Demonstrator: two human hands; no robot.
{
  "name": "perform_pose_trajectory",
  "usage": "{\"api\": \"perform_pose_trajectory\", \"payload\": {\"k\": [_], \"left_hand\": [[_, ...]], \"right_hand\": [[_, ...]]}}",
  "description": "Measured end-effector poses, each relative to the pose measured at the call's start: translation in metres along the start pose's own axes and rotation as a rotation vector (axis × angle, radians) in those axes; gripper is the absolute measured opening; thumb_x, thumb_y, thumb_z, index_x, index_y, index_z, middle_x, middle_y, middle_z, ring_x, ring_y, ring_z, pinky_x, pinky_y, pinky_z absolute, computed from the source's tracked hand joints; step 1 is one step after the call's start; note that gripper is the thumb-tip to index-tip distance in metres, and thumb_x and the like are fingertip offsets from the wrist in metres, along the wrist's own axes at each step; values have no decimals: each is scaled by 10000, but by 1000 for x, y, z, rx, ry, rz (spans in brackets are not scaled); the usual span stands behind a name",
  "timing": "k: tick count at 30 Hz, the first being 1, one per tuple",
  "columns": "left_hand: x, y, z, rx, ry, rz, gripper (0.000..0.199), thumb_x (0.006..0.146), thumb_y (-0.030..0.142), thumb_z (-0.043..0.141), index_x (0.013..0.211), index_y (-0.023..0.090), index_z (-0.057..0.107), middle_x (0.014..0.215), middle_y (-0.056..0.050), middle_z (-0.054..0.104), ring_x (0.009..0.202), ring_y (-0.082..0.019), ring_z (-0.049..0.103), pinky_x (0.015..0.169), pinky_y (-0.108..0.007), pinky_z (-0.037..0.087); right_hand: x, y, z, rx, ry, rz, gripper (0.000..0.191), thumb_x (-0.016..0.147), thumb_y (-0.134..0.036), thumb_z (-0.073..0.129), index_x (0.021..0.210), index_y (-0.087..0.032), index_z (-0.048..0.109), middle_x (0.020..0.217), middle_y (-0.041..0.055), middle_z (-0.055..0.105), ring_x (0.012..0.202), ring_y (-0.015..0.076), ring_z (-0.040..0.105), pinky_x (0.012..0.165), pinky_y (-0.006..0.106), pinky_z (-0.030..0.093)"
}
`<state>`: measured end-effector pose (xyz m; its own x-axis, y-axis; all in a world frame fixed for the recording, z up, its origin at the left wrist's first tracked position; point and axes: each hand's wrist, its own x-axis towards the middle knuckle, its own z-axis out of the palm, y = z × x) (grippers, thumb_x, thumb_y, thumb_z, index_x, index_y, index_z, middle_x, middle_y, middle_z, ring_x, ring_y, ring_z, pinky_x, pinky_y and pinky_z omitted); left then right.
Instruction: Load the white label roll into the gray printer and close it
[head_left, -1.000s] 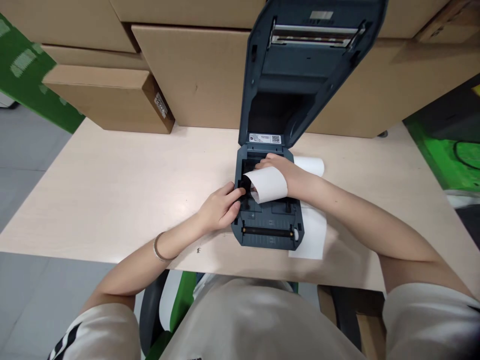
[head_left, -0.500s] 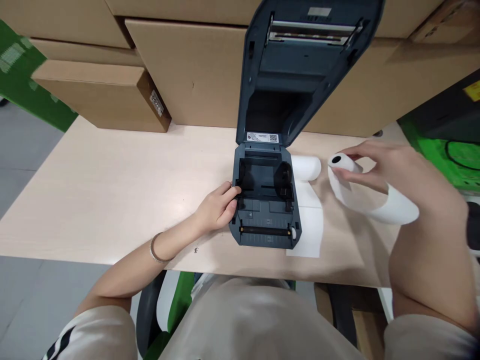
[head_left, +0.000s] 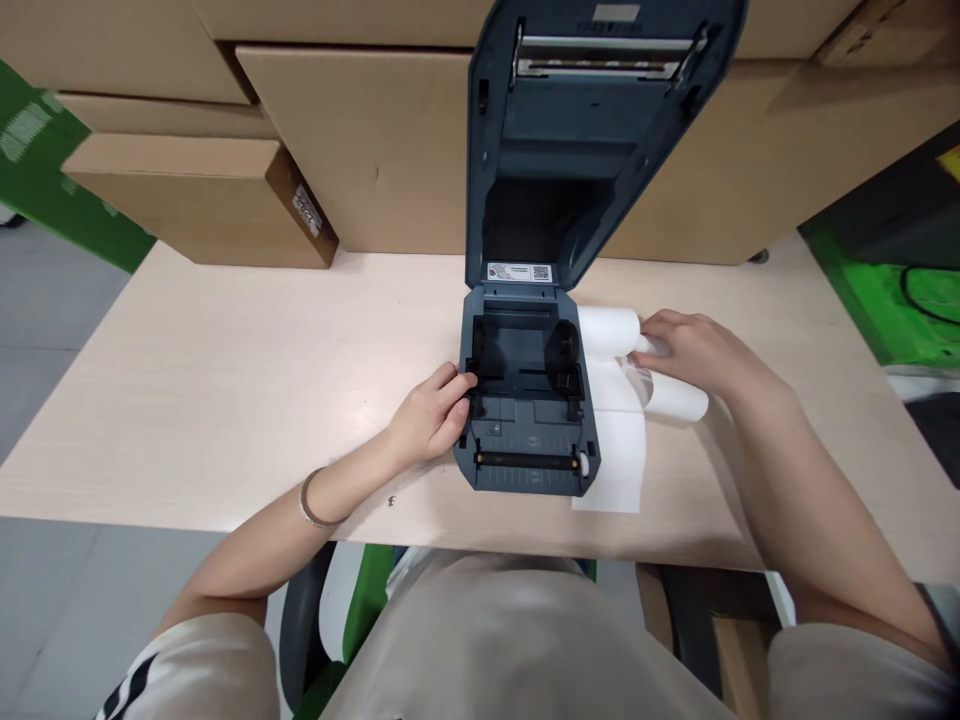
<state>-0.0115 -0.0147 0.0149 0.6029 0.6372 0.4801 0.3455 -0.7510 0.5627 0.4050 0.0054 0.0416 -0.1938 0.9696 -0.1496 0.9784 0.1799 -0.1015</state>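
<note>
A dark grey printer [head_left: 525, 430] stands on the table with its lid [head_left: 577, 150] raised and its inner bay bare. My left hand [head_left: 431, 412] grips the printer's left edge, fingers curled over the rim. Right of the printer lies a white paper roll [head_left: 609, 330], with a flat white sheet [head_left: 619, 460] stretching toward the table's front. My right hand [head_left: 694, 350] is closed on a smaller white roll just beside that paper roll, its fingertips partly hidden. A loose curl of white paper [head_left: 677, 398] hangs below the right hand.
Cardboard boxes [head_left: 360, 150] line the back of the table [head_left: 225, 400]. A smaller box [head_left: 180, 195] sits at the back left. Green and black items [head_left: 892, 300] are at the far right, and a chair [head_left: 307, 620] shows below the front edge.
My right hand has moved left and come down beside the larger roll, bringing the smaller roll and its paper along. My left hand keeps its hold on the printer.
</note>
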Motion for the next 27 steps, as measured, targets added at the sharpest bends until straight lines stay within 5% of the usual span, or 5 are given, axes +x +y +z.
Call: {"api": "perform_pose_trajectory", "payload": {"k": [5,10,14,22,27], "left_hand": [[0,0,0,-6,-15,-19,438,1128,468,232,1162,193,571,910,-29,517,750,-187,547,672,-326,503],[0,-1,0,-3,-13,-21,437,1125,463,234,1163,195,577,906,-30,521,753,-191,550,673,-330,510],[0,-2,0,12,-18,-23,440,1124,465,227,1164,200,576,901,-30,523,742,-188,546,662,-327,513],[-1,-2,0,12,-26,-22,430,1123,450,235,1158,191,576,895,-30,510,753,-191,533,675,-333,511],[-1,-2,2,25,3,1,444,1125,445,220,1135,185,580,872,-20,466,765,-198,525,678,-338,505]], "right_hand": [[-3,-5,-20,86,32,-11,534,913,-451,541,1364,-204,685,1407,145,666,1264,382,650,1089,540,535],[8,-48,-40,259,87,-134,673,962,-607,505,1484,-192,598,1523,130,597,1395,345,586,1202,554,465],[28,-74,-35,175,8,-249,719,902,-505,573,1545,-185,537,1502,144,617,1368,356,605,1156,568,486],[47,-74,-26,34,21,-245,794,736,-443,681,1460,-126,604,1324,210,688,1227,423,650,1046,571,520],[24,-63,-42,91,213,-267,691,767,-455,674,1409,-199,643,1283,153,685,1202,364,656,1040,512,535]]}}
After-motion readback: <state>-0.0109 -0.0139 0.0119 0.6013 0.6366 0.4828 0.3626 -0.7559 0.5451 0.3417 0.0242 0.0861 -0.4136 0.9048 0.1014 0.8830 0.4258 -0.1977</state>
